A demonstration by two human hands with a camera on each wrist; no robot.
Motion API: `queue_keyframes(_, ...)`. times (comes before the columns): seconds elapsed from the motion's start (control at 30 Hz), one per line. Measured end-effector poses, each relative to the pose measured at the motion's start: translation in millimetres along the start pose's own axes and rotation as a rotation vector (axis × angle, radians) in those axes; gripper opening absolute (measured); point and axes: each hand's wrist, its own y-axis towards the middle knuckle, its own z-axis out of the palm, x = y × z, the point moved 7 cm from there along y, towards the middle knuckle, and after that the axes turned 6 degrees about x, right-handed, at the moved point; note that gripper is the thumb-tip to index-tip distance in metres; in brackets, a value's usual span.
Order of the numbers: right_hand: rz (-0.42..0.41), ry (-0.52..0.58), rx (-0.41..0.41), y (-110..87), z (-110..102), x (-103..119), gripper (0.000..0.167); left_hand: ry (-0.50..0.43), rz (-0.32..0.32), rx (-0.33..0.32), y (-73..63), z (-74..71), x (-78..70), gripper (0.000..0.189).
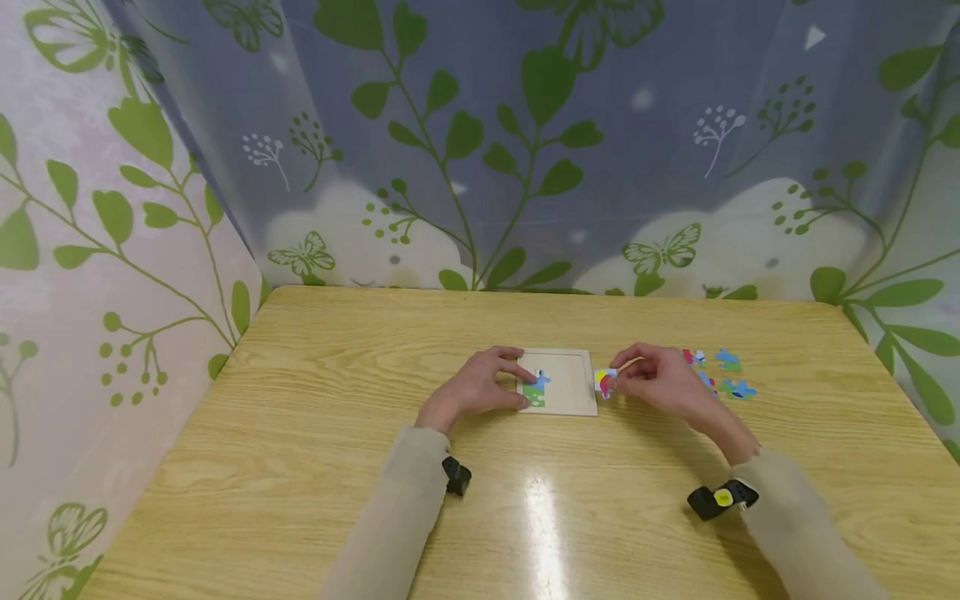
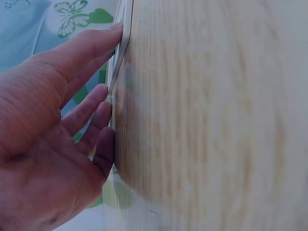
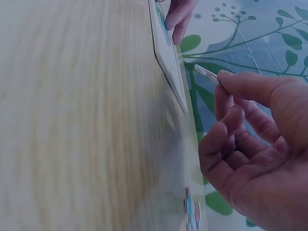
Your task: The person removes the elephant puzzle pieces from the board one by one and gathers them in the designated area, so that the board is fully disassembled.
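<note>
In the head view a shallow wooden puzzle tray [image 1: 572,383] lies flat on the table, with blue and green puzzle pieces [image 1: 536,390] fitted along its left side. My left hand [image 1: 480,382] spans that side, thumb at the near corner and a fingertip resting on the fitted pieces. In the left wrist view the thumb and other fingers touch the tray's edge [image 2: 126,36]. Just right of the tray, my right hand [image 1: 660,379] pinches a puzzle piece [image 1: 602,382] with yellow, red and white on it. The right wrist view shows this piece [image 3: 206,73] edge-on, held above the table.
Several loose puzzle pieces [image 1: 727,360] in blue, green and red lie on the table right of my right hand, some partly hidden by it. A patterned curtain [image 1: 480,150] hangs behind the wooden table [image 1: 337,358]. Each wrist wears a black strap [image 1: 456,477].
</note>
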Motion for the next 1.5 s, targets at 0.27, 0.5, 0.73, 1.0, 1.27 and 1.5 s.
queue_keyframes(0.27, 0.006, -0.021, 0.007, -12.1, -7, -12, 0.027, -0.007, 0.015, -0.002, 0.4, 1.3, 0.5, 0.029)
queue_keyframes(0.5, 0.003, -0.020, 0.004, -21.3, -14, -19, 0.026, -0.003, 0.027, -0.004, 1.3, 1.1, 0.7, 0.030)
queue_keyframes(0.73, 0.032, -0.031, 0.006, -34.5, -20, -26, 0.027, -0.001, 0.019, -0.003, 0.1, 0.7, -0.1, 0.030)
queue_keyframes(1.0, 0.051, -0.031, 0.007, -45.3, -28, -33, 0.030, 0.005, 0.022, -0.003, -0.3, 0.6, -1.1, 0.031)
queue_keyframes(1.27, 0.051, -0.044, 0.018, -53.8, -36, -40, 0.028, -0.003, 0.014, -0.003, -0.6, 0.9, 0.0, 0.030)
queue_keyframes(1.5, 0.052, -0.064, 0.032, -59.3, -40, -49, 0.028, 0.009, 0.018, -0.005, -1.1, -0.1, -1.2, 0.030)
